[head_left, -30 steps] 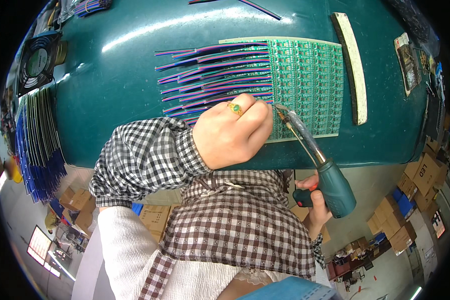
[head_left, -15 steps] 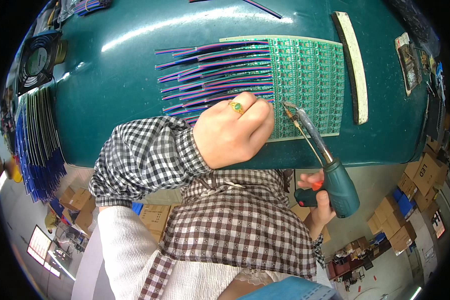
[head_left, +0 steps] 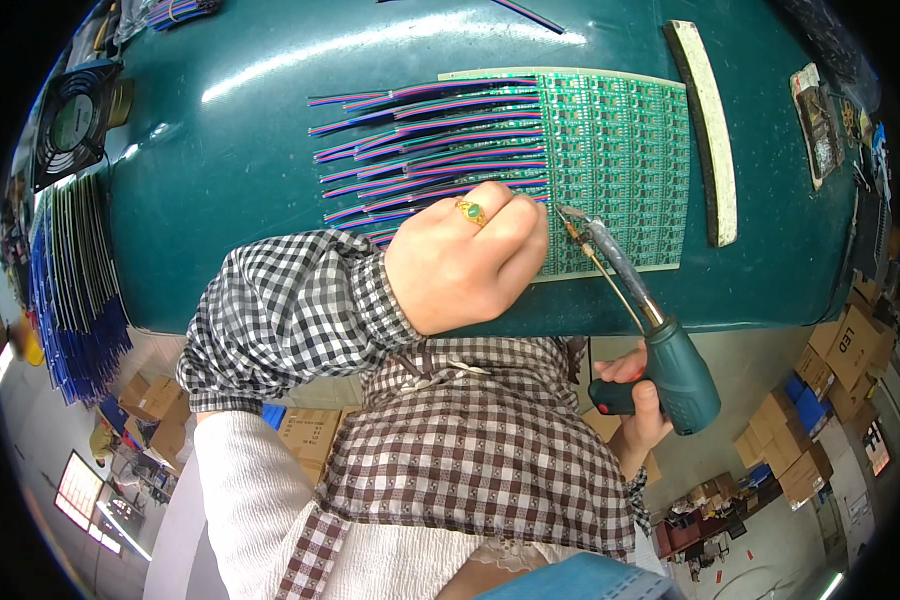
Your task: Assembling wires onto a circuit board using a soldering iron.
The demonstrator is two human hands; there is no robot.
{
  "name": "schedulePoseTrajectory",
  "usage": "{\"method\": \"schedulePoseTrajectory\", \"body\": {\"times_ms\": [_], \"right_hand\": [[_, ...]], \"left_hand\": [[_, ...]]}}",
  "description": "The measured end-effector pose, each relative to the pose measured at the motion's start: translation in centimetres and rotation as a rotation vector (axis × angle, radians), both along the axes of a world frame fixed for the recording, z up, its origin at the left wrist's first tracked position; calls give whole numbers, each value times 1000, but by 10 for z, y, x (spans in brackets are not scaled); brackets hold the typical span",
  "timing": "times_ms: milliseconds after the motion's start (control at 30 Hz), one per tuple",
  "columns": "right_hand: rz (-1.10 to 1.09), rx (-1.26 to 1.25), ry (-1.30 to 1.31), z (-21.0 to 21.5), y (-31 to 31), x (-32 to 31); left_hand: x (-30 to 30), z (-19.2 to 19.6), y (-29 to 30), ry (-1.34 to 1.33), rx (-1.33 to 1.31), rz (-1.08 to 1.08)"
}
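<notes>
The left hand [head_left: 467, 262] covers the near ends of the lowest wires [head_left: 425, 150] and the corner of the green board [head_left: 615, 160], so the fingertips and whatever they press are not seen. The iron [head_left: 635, 310] tip is too small to tell if it touches the board. The right hand [head_left: 638, 410] is partly behind the iron handle (only some fingers show). The fan [head_left: 70, 125] is cut by the dark rim.

Teal soldering gun [head_left: 660, 340] over green board [head_left: 615, 165]
</notes>
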State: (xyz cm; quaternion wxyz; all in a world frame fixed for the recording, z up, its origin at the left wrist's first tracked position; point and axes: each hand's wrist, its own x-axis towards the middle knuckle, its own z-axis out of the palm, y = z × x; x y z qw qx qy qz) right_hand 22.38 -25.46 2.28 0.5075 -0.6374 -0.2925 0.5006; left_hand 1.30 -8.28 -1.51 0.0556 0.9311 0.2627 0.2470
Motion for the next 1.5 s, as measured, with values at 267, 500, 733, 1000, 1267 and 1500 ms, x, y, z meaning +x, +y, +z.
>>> {"method": "schedulePoseTrajectory", "body": {"times_ms": [267,500,733,1000,1267,1500], "right_hand": [[9,0,-4,0,0,0],[18,-3,-4,0,-1,-1],[33,3,-19,0,0,-1],[-14,22,-40,2,0,0],[-22,-13,87,7,4,-2],[26,23,-1,-2,-4,2]], "left_hand": [[2,-1,-2,-27,-2,11],[2,-1,-2,-18,-3,4],[1,9,-2,25,-112,-40],[1,1,-2,-6,2,3],[1,8,-1,27,-88,-37],[2,-1,-2,2,1,-5]]}}
